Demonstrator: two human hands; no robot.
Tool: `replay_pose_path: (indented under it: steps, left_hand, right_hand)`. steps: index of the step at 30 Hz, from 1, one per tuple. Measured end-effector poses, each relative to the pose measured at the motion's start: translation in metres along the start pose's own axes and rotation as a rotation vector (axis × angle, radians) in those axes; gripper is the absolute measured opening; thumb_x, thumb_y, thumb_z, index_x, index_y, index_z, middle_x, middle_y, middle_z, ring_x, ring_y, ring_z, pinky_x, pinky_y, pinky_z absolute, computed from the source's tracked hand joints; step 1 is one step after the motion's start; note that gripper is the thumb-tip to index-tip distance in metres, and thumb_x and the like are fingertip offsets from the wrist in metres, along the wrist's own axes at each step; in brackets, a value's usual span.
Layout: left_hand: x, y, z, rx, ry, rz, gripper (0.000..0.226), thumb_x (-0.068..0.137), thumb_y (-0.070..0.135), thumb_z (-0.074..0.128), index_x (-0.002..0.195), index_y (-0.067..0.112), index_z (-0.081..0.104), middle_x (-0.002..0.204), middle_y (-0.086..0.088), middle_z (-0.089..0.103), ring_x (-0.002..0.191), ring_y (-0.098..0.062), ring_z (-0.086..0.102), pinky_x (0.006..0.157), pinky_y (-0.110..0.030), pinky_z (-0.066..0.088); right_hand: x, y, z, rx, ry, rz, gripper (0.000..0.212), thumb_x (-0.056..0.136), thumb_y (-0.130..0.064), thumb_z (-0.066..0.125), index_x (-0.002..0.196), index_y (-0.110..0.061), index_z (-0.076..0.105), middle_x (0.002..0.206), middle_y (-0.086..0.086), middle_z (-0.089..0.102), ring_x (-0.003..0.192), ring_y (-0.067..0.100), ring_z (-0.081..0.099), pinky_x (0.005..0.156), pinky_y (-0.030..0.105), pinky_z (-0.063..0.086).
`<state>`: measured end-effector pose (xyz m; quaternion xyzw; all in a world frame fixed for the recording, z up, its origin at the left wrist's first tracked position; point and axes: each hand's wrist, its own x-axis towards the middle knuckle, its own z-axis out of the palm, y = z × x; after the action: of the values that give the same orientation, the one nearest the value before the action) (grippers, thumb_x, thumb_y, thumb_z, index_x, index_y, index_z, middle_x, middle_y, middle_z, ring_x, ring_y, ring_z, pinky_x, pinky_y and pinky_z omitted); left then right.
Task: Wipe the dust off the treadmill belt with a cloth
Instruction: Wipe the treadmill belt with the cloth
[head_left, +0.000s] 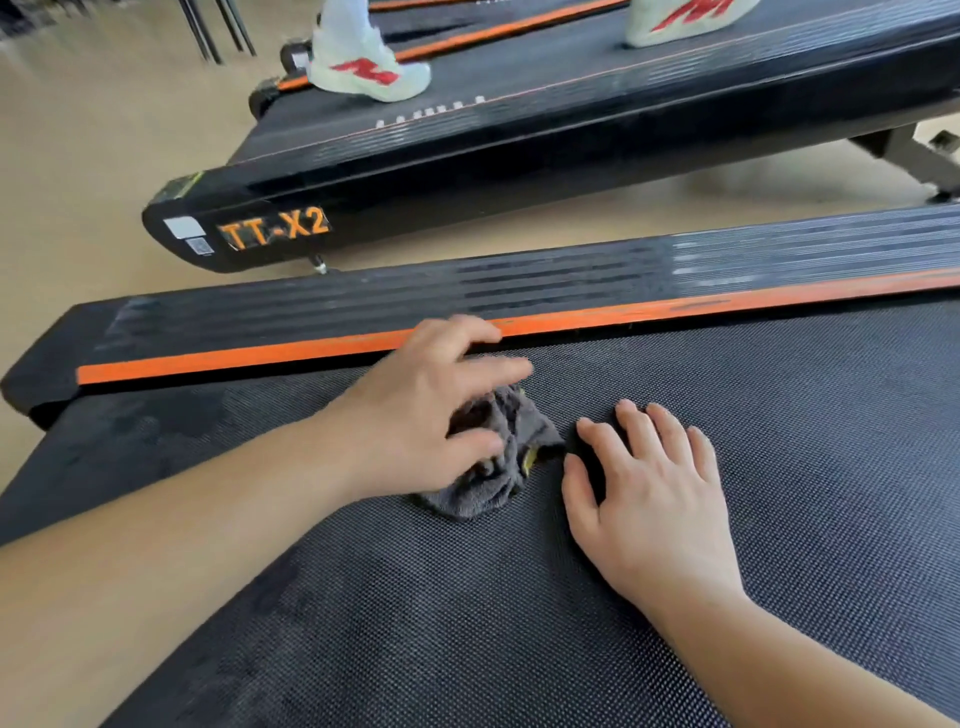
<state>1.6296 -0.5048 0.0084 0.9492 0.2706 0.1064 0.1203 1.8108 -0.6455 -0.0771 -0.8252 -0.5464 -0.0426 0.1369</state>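
Cloth: a small grey cloth (511, 431) is seen bunched up on the belt, near the orange strip and partly under the left hand.
How it handles: it is judged to be soft, light and floppy. It can be squashed and will not break. It may slip out if it is pushed too lightly.
Where to hold: the bunched middle is best gathered under the palm, so that loose edges are not dragged.
Left hand (415, 415): it is laid over the cloth with the fingers spread and mostly straight. The cloth is pressed down, not wrapped in a fist.
Right hand (654, 499): it is laid flat on the belt just beside the cloth. Nothing is held.
Belt (805, 441): black and bumpy, so the cloth is likely to be gripped a little. Darker patches are seen near one end; what they are cannot be told.
Orange strip (260, 356): it runs along the belt's far edge, touched by one left fingertip.
Next treadmill (467, 171): marked TT-X2, set apart on the floor, with white shoes (363, 67) on it.
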Motion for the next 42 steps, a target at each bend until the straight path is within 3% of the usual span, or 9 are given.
replay_pose_path:
  steps: [6, 11, 16, 21, 25, 30, 35, 39, 42]
  left_hand:
    - [-0.007, -0.021, 0.039, 0.193, -0.112, 0.273, 0.035, 0.099, 0.032, 0.043, 0.109, 0.018, 0.073, 0.133, 0.001, 0.063, 0.129, -0.014, 0.046, 0.110, -0.026, 0.036]
    - [0.006, -0.012, 0.044, 0.101, 0.267, -0.134, 0.021, 0.086, 0.015, 0.057, 0.076, 0.014, 0.075, 0.086, 0.001, 0.071, 0.082, -0.025, 0.059, 0.080, -0.034, 0.040]
    - [-0.012, 0.006, 0.044, 0.037, -0.013, 0.124, 0.017, 0.096, 0.023, 0.058, 0.099, 0.022, 0.074, 0.103, 0.011, 0.065, 0.094, -0.019, 0.052, 0.080, -0.034, 0.049]
    - [0.000, -0.014, 0.042, 0.114, 0.179, -0.126, 0.017, 0.092, 0.022, 0.059, 0.086, 0.024, 0.074, 0.090, 0.003, 0.060, 0.084, -0.025, 0.054, 0.068, -0.040, 0.050]
    - [-0.033, 0.032, 0.051, 0.157, -0.068, 0.160, 0.017, 0.096, 0.015, 0.054, 0.088, 0.023, 0.066, 0.091, 0.008, 0.056, 0.084, -0.018, 0.043, 0.072, -0.035, 0.047]
    - [-0.014, -0.012, 0.041, 0.130, 0.245, -0.060, 0.028, 0.090, 0.020, 0.047, 0.069, 0.024, 0.066, 0.076, 0.005, 0.062, 0.075, -0.023, 0.050, 0.069, -0.040, 0.048]
    - [-0.042, 0.044, 0.053, 0.009, -0.082, 0.244, 0.021, 0.099, 0.013, 0.051, 0.093, 0.020, 0.070, 0.092, 0.008, 0.063, 0.084, -0.019, 0.046, 0.074, -0.034, 0.047]
    - [-0.023, -0.007, 0.044, 0.116, 0.133, 0.056, 0.016, 0.091, 0.015, 0.053, 0.085, 0.020, 0.067, 0.084, 0.004, 0.063, 0.078, -0.023, 0.049, 0.068, -0.044, 0.051]
    - [-0.046, 0.039, 0.057, 0.014, 0.041, 0.139, 0.018, 0.094, 0.009, 0.056, 0.092, 0.019, 0.071, 0.090, 0.007, 0.065, 0.084, -0.020, 0.049, 0.073, -0.039, 0.049]
  right_hand:
    - [0.000, 0.000, 0.001, -0.005, -0.004, 0.000, 0.047, 0.096, -0.053, 0.044, 0.131, -0.030, 0.065, 0.144, 0.005, 0.058, 0.140, 0.036, 0.044, 0.117, 0.058, 0.031]
    - [0.000, 0.001, 0.000, -0.008, -0.015, 0.000, 0.048, 0.097, -0.053, 0.042, 0.132, -0.030, 0.064, 0.145, 0.005, 0.057, 0.141, 0.036, 0.043, 0.117, 0.057, 0.030]
    - [0.001, 0.001, 0.000, -0.018, -0.020, 0.004, 0.044, 0.098, -0.052, 0.042, 0.130, -0.031, 0.064, 0.146, 0.005, 0.057, 0.141, 0.036, 0.043, 0.117, 0.057, 0.030]
    - [0.000, 0.001, -0.001, -0.001, -0.008, 0.001, 0.045, 0.097, -0.052, 0.042, 0.132, -0.031, 0.063, 0.145, 0.004, 0.057, 0.141, 0.035, 0.042, 0.118, 0.057, 0.030]
    - [0.000, 0.001, 0.000, -0.002, -0.012, 0.001, 0.044, 0.096, -0.052, 0.043, 0.129, -0.031, 0.063, 0.145, 0.005, 0.056, 0.141, 0.036, 0.042, 0.117, 0.058, 0.030]
    - [0.000, 0.001, -0.001, 0.000, -0.016, 0.002, 0.045, 0.098, -0.053, 0.041, 0.130, -0.031, 0.063, 0.146, 0.005, 0.056, 0.141, 0.036, 0.041, 0.117, 0.057, 0.030]
    - [0.001, 0.001, -0.001, 0.010, -0.002, -0.004, 0.045, 0.095, -0.050, 0.041, 0.129, -0.029, 0.063, 0.145, 0.007, 0.056, 0.140, 0.038, 0.042, 0.116, 0.059, 0.031]
    - [0.000, 0.002, -0.001, 0.013, -0.017, 0.004, 0.043, 0.097, -0.052, 0.041, 0.128, -0.031, 0.063, 0.145, 0.005, 0.056, 0.142, 0.036, 0.041, 0.117, 0.058, 0.030]
    - [0.000, 0.001, 0.000, 0.005, -0.015, -0.002, 0.044, 0.097, -0.052, 0.041, 0.130, -0.031, 0.062, 0.146, 0.005, 0.055, 0.142, 0.036, 0.040, 0.117, 0.058, 0.029]
